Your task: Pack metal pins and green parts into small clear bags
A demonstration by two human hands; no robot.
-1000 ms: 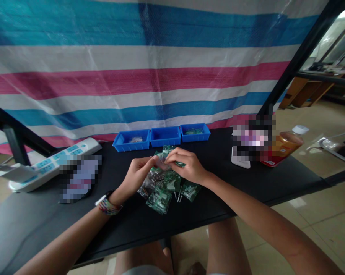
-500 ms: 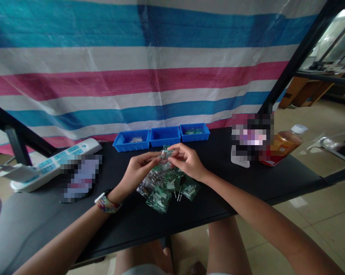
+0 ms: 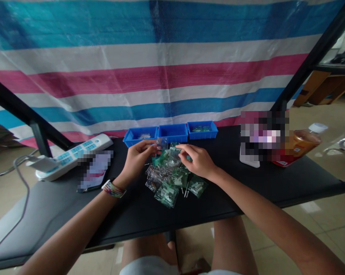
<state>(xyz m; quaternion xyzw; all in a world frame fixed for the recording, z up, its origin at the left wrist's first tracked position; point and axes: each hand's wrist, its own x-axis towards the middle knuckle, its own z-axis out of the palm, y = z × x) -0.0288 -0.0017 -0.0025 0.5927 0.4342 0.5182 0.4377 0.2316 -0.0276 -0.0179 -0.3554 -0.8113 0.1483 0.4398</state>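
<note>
Between the thumb and fingers of my left hand [image 3: 139, 157] is a small clear plastic bag [image 3: 162, 144], raised above the pile; its contents are too small to name. My right hand [image 3: 197, 160] is at the pile's upper right, fingers bent and tips slightly apart, with nothing visible in them. Below both hands lies a heap of small clear and green-tinted bags [image 3: 166, 194] with metal pins and pale parts inside. A few loose metal pins [image 3: 186, 191] stick out at the heap's lower right.
Behind the heap stand three blue bins: the left bin [image 3: 126, 140] holds pale pieces, the middle bin [image 3: 172, 138] and the right bin [image 3: 202, 135], with green bags. A power strip [image 3: 72, 156] and phone [image 3: 95, 172] lie left; a bottle [image 3: 306, 141] stands right.
My hands have moved apart. The small bag, earlier between both hands, is now in my left hand alone. The camera view has shifted slightly, so the table things appear further right.
</note>
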